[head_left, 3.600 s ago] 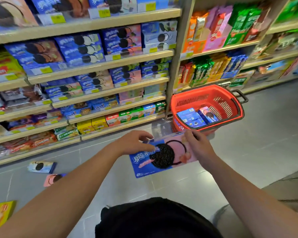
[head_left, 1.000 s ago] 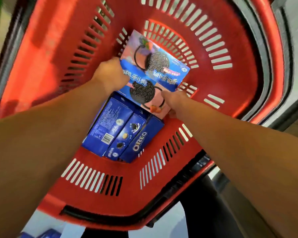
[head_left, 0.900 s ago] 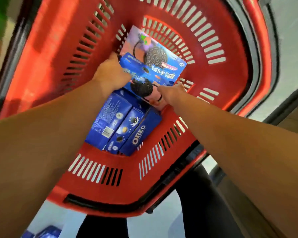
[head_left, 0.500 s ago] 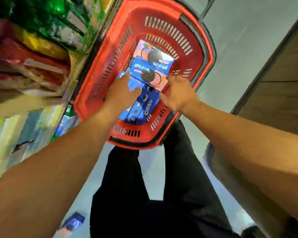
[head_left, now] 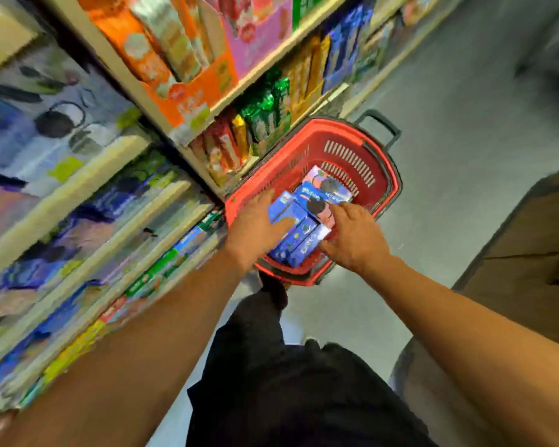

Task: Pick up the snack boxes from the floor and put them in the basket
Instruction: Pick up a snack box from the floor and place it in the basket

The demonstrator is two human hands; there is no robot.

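Both hands hover with loose, relaxed fingers, the left hand (head_left: 255, 227) and right hand (head_left: 352, 237), grasping nothing. Below them glossy rectangular cardboard snack boxes (head_left: 299, 235) lie in the slotted red plastic basket (head_left: 346, 140).

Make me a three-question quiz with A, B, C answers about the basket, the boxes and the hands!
1. Where is the basket?
A. on the floor beside the shelves
B. on a shelf
C. in the person's arms

2. What colour is the basket?
A. green
B. red
C. yellow

3. What are the hands doing?
A. gripping the basket handle
B. hanging over the boxes with fingers spread
C. carrying a box

Answers:
1 A: it sits on the grey floor next to the shelves.
2 B: its walls are red.
3 B: the left hand and right hand hold nothing above the boxes.
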